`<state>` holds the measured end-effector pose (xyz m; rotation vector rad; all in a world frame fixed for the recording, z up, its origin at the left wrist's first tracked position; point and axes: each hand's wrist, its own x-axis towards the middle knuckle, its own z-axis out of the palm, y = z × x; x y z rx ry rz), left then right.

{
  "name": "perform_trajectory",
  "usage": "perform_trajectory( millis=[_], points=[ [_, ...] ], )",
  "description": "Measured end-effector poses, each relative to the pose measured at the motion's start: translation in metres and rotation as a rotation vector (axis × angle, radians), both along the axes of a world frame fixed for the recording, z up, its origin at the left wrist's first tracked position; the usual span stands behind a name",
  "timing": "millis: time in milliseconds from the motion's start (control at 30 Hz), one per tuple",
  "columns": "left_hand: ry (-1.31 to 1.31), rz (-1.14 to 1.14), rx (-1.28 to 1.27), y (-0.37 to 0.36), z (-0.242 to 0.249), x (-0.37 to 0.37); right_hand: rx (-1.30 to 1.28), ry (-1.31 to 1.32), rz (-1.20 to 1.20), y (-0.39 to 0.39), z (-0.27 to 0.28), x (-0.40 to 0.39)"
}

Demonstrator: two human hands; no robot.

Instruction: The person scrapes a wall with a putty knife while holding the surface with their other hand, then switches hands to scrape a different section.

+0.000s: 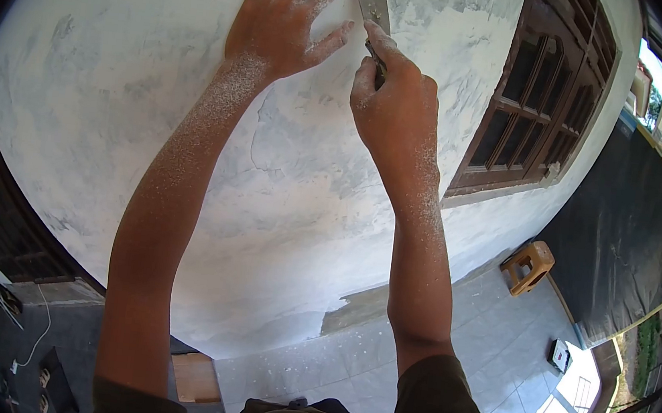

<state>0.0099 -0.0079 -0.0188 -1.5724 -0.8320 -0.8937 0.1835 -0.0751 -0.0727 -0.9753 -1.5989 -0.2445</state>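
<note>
My right hand (398, 105) is wrapped round the dark handle of a putty knife (371, 3), its index finger laid along the blade. The metal blade points up and lies against the white, patchy wall (309, 180). Left of the blade, my left hand (281, 28) rests on the wall with its fingers spread, and its fingertips run near the upper edge of the view. White dust covers both hands and forearms. A thin crack runs down the wall below my left hand.
A brown wooden window (532, 99) is set in the wall at right. A brown stool (528, 267) stands on the tiled floor (486, 344), with a small box (560, 355) nearer. Dark sheeting (618, 237) hangs at right. At lower left lie a white cable (44, 329) and a wooden board (196, 378).
</note>
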Motion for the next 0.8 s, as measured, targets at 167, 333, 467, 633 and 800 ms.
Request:
perform_trajectory(
  millis=[167,333,467,633,800],
  points=[
    [-0.008,0.001,-0.019,0.001,0.001,-0.001,0.027,-0.001,-0.005,0.008,-0.006,-0.004],
    [0.0,0.047,-0.044,-0.002,-0.001,0.0,-0.001,-0.014,-0.013,0.005,-0.007,-0.003],
    [-0.016,0.012,-0.05,-0.002,0.001,0.0,0.005,-0.04,-0.024,0.004,-0.009,-0.003],
    [-0.008,0.019,-0.053,0.0,0.0,0.0,-0.011,-0.039,-0.01,0.004,-0.007,-0.001],
    [-0.023,-0.012,-0.051,-0.001,0.0,0.0,-0.04,-0.025,0.002,0.003,-0.015,-0.003]
  ],
)
